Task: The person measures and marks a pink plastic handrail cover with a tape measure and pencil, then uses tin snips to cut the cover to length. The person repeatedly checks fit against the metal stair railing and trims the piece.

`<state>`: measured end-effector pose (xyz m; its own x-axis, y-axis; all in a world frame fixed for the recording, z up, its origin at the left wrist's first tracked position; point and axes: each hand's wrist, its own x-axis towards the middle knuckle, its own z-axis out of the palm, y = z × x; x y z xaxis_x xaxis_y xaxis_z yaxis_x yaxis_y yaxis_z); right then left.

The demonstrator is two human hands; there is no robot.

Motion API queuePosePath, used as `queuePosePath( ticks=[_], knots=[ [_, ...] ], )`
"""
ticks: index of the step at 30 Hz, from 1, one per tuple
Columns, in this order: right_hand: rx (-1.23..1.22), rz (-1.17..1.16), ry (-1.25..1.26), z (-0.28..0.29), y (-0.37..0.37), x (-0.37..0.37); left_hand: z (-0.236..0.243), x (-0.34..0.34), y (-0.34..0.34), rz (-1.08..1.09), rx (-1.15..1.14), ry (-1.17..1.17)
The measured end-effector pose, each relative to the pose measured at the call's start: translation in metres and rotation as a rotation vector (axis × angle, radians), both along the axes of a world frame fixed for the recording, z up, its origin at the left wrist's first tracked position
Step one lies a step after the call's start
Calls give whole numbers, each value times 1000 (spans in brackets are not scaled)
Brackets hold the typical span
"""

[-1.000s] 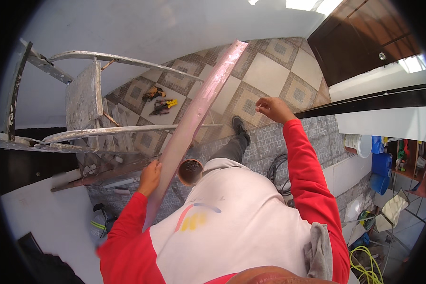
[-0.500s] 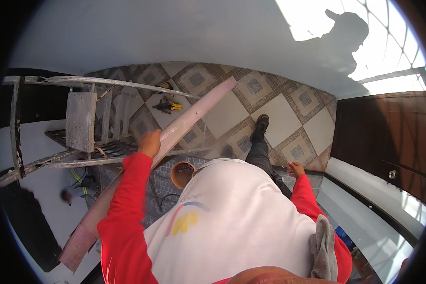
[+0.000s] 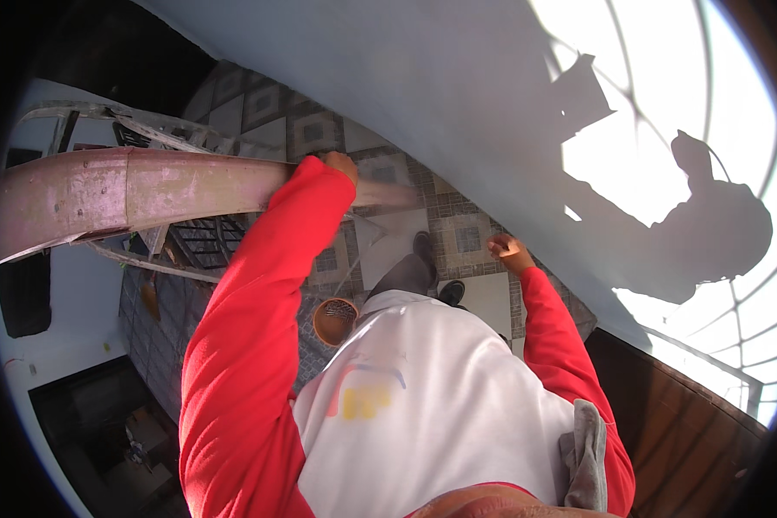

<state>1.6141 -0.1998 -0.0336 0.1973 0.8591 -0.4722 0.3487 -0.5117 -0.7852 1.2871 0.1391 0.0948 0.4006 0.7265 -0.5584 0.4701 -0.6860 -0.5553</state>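
My left hand [image 3: 335, 168] is closed on a long, worn, pinkish board [image 3: 78, 193], which lies crosswise at shoulder level, its far part running beyond the hand. Beneath and behind the board is a paint-spattered metal ladder [image 3: 155, 255], partly hidden. My right hand [image 3: 508, 250] is out to the right with curled fingers; I cannot make out what, if anything, is in them. A round terracotta-coloured container [image 3: 318, 325] with small dark pieces inside is below my left hand, by my waist.
A white wall [image 3: 475, 104] runs diagonally from top left to right, with bright sunlight and shadows on it. Brown doors [image 3: 665, 380] are at the lower right. The tiled floor [image 3: 475, 302] shows around my feet. A dark doorway [image 3: 78, 432] is at the lower left.
I have turned, so the wall now fills the upper right. My left hand has risen with the board, which has swung from diagonal to nearly horizontal. The ladder is now mostly behind it.
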Motion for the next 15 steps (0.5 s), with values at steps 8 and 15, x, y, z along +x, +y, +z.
queuePosePath(
  ticks=[8, 15],
  knots=[
    [43, 210, -48, 54, 82, -9, 35, 33, 193, 131, 38, 28],
    [101, 182, 178, 94, 146, 30, 92, 35, 342, 276, 190, -26]
  ],
)
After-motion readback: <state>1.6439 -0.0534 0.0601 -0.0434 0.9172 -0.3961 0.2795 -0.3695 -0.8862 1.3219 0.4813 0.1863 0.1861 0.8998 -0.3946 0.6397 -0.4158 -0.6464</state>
